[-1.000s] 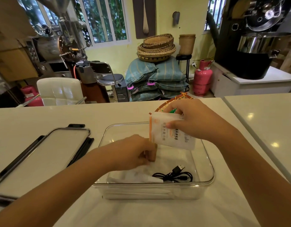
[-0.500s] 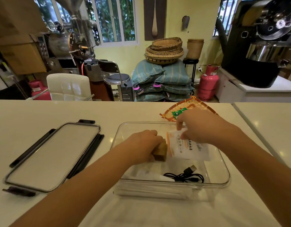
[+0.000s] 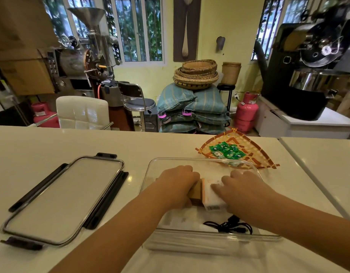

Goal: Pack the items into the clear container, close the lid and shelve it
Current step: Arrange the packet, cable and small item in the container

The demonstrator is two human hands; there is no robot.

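Clear container (image 3: pixel 150 175) on desk (image 3: pixel 52 142) | my left hand (image 3: pixel 178 180) clamped on brown block (image 3: pixel 195 194) inside it | my right hand (image 3: pixel 243 188), fingers (image 3: pixel 217 188) together, pressing white packet (image 3: pixel 211 198) against block | black cable (image 3: pixel 229 226) near front wall | lid (image 3: pixel 61 198) lies left, apart

daylight from windows (image 3: pixel 137 29) | soft shadows | edges bowed, perhaps slightly blurred

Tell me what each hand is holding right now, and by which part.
Left hand grips the small brown cardboard box over its top. Right hand presses the white orange-edged packet at its right side.
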